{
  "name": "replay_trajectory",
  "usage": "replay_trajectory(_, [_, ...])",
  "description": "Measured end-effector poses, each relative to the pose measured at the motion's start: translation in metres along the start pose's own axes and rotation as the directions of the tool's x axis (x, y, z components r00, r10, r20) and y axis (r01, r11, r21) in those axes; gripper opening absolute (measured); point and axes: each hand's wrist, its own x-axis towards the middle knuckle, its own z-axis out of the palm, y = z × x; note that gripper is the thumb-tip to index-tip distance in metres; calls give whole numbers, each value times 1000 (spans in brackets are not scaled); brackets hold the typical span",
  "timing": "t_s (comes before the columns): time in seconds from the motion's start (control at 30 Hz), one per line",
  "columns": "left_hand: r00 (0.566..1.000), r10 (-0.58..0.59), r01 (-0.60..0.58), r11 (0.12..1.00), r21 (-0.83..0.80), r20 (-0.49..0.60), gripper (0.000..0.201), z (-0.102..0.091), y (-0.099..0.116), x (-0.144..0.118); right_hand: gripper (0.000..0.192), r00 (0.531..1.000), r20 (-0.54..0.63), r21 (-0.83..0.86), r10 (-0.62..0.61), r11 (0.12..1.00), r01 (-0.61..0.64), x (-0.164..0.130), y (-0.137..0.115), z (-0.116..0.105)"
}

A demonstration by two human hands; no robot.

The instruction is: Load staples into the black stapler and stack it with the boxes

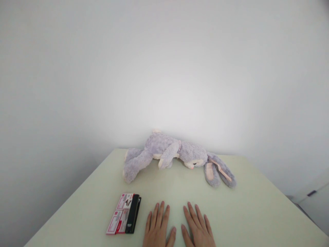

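My left hand [157, 227] lies flat, palm down, on the pale green table [252, 206] near its front edge, fingers spread and holding nothing. My right hand [198, 226] rests flat beside it in the same way, thumbs nearly touching. Just left of my left hand lies a black stapler [133, 213] with two red-and-white staple boxes [120, 213] next to it. At the far side of the table a grey plush rabbit [169, 152] lies on its side, long ears stretched to the right.
A plain white wall stands behind the table. At the lower right, past the table's edge, a white piece of furniture with a dark handle [312, 193] shows.
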Motion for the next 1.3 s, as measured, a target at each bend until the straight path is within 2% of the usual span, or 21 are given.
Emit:
replay_trajectory(0.43, [1000,22,-22,999,45,-14,70,3,-1,-1,58,994,-109,-61,-25,998,18,-1,2,7])
replay_trajectory(1.1, [999,-16,17,1000,-23,48,70,5,-1,0,59,1000,28,31,1,1000,-2,2,4,5])
replay_trajectory(1.3, [997,-20,22,999,-24,77,69,4,-1,0,59,999,-50,56,-13,998,16,1,6,8])
